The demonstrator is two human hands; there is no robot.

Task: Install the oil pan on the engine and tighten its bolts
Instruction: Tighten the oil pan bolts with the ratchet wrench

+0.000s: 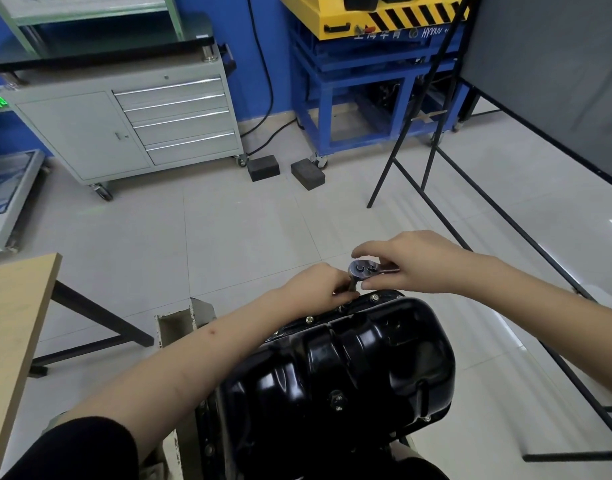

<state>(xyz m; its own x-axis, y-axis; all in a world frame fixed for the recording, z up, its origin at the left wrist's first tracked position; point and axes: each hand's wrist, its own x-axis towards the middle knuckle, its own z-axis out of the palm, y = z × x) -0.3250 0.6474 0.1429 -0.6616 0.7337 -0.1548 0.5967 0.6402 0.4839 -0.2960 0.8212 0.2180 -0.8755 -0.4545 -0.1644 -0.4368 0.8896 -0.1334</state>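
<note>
Right grip: the right hand (406, 263) holds the ratchet wrench (365, 270) by its handle, fingers curled over it, the index finger reaching past the round head.
Left grip: the left hand (323, 289) pinches the socket extension (353, 287) under the ratchet head, fingertips closed round the shaft.
Tool position: the shaft stands upright on the far rim of the oil pan (349, 368), over a bolt hidden by the left fingers.
Oil pan: glossy black, seated on the engine (207, 431) at near centre, drain plug (336, 400) on its near face.
Bolts: flange bolts (374, 298) show along the far-left rim, just beside the tool.
In the way: the left forearm crosses the pan's left edge and covers part of the flange.
Around: a wooden worktop (17, 327) at near left; a grey drawer cabinet (131, 126) on castors far left; two dark blocks (285, 171) on the tiled floor; a blue stand (360, 88) with yellow equipment far centre; a black-framed board (547, 81) at right.
</note>
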